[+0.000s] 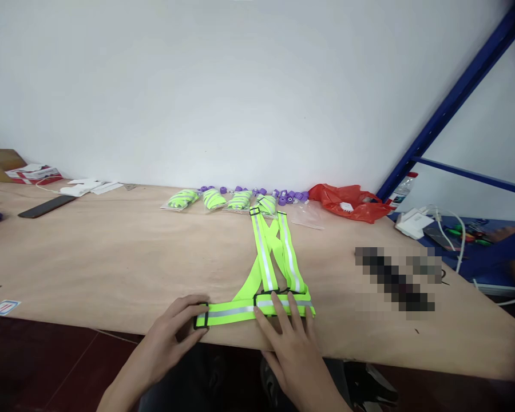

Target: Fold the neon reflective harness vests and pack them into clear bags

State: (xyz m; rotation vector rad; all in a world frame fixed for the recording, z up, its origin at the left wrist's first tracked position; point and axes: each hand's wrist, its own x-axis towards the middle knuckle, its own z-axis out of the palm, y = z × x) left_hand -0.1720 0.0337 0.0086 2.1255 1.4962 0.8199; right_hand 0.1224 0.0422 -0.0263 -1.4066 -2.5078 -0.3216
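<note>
A neon-yellow reflective vest (pixel 264 260) made of straps with silver stripes lies flat near the table's front edge. Its two shoulder straps reach away from me, and crossed straps lie beneath them. My left hand (pixel 174 327) grips the black buckle (pixel 201 316) at the left end of the waist belt (pixel 234 311), fingers above and thumb below. With fingers spread, my right hand (pixel 289 332) rests on the belt's right part, over a second stretch of strap. Behind the vest stand several clear bags of folded reflective straps (pixel 214 198) in a row.
Purple small rolls (pixel 289 197) and a red plastic bag (pixel 347 200) lie along the wall. At right are a white charger (pixel 413 222), a bottle (pixel 403 190) and a blue metal frame (pixel 459 94). A dark flat bar (pixel 47 206) and papers (pixel 90 187) lie left.
</note>
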